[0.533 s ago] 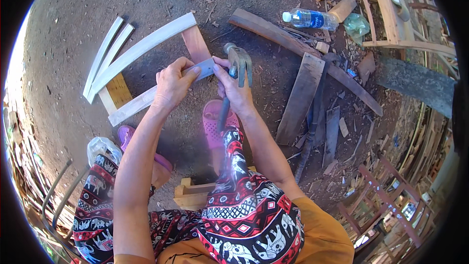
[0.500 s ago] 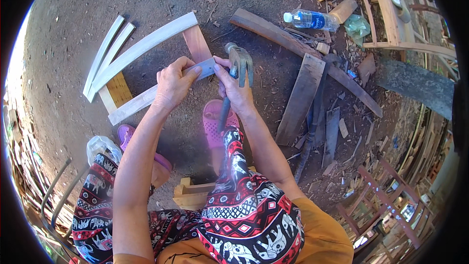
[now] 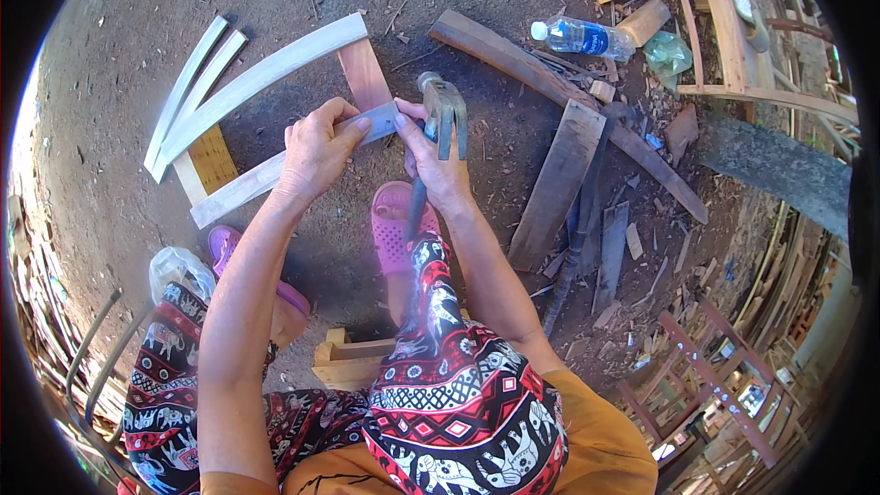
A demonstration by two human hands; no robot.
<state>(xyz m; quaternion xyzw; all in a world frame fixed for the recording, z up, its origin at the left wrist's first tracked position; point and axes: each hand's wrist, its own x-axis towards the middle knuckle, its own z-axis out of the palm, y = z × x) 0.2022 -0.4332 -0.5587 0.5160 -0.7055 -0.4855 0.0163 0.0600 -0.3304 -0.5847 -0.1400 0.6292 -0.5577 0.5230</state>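
A pale wooden frame lies in front of me: a curved upper slat (image 3: 266,79), a reddish crosspiece (image 3: 366,76), a yellowish block (image 3: 216,162) and a lower slat (image 3: 240,191). My left hand (image 3: 316,148) is closed around the lower slat near its right end, thumb on top. My right hand (image 3: 436,165) holds a claw hammer (image 3: 446,117), head up and handle hanging down towards my knee. The right thumb and fingertips also touch the slat's end by the crosspiece. Whether they pinch something small there I cannot tell.
Two thin curved strips (image 3: 194,82) lie left of the frame. To the right are dark boards (image 3: 561,185), a plastic bottle (image 3: 583,38), a green bag (image 3: 667,56) and wood scraps. A wooden chair-like frame (image 3: 724,27) stands far right. Near my pink clogs (image 3: 392,236) sits a small wooden piece (image 3: 353,362).
The whole view has shifted slightly, so most things sit a little further left. Both hands keep their hold on the slat and hammer, with hardly any movement.
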